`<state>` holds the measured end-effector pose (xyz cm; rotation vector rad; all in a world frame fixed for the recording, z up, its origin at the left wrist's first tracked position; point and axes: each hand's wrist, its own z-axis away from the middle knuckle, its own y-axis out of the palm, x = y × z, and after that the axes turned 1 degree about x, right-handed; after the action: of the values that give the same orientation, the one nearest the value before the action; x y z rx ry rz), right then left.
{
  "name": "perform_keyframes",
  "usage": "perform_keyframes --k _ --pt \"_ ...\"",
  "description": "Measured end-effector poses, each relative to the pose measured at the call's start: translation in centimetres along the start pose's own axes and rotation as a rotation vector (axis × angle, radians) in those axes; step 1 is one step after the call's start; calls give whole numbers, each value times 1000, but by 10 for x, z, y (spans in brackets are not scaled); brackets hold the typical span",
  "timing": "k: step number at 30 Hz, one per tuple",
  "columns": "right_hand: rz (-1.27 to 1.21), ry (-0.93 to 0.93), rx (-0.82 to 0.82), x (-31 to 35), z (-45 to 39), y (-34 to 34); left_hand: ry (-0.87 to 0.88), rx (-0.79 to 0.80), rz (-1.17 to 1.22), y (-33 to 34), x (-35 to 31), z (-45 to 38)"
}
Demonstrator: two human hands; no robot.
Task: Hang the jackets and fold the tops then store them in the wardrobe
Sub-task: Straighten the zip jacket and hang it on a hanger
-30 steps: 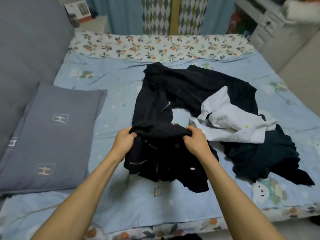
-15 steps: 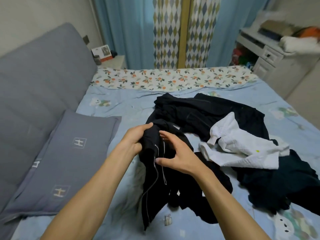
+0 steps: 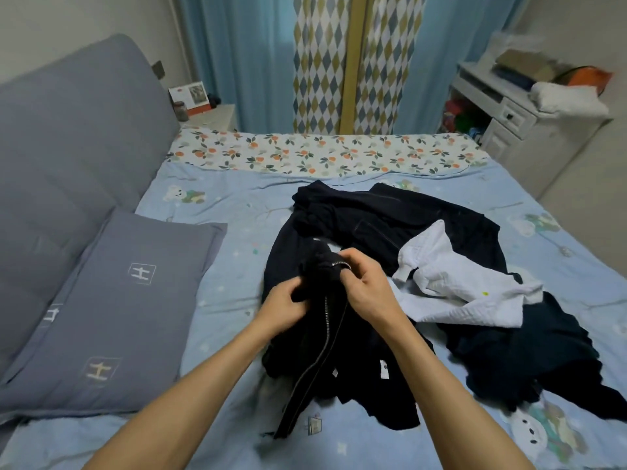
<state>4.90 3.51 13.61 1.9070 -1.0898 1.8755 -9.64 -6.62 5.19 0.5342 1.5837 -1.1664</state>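
blue bed [image 3: 237,212], grey pillow [image 3: 112,320] at left, dark clothes [image 3: 390,215], possibly jackets, white top [image 3: 451,293] heaped

The pillow [image 3: 112,320] carries white embroidered marks in square frames; each looks like the character 土 turned on its side. One [image 3: 141,273] is near the top and one [image 3: 100,369] lower. A third, at the left edge, is only partly seen. The small white tags [image 3: 383,365] on the jacket [image 3: 342,337] are too small to read.
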Motion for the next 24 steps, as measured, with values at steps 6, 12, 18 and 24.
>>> perform_keyframes --k 6,12,18,24 --pt "17 12 -133 12 11 -23 -260 -207 -537 9 18 -38" --pt "207 44 -314 12 19 -56 -325 -363 -204 -25 -21 -55" --pt "583 311 -79 5 20 -52 97 -402 -33 -57 -114 -39" --pt "327 102 -245 21 14 -42 398 -542 95 -60 -163 3"
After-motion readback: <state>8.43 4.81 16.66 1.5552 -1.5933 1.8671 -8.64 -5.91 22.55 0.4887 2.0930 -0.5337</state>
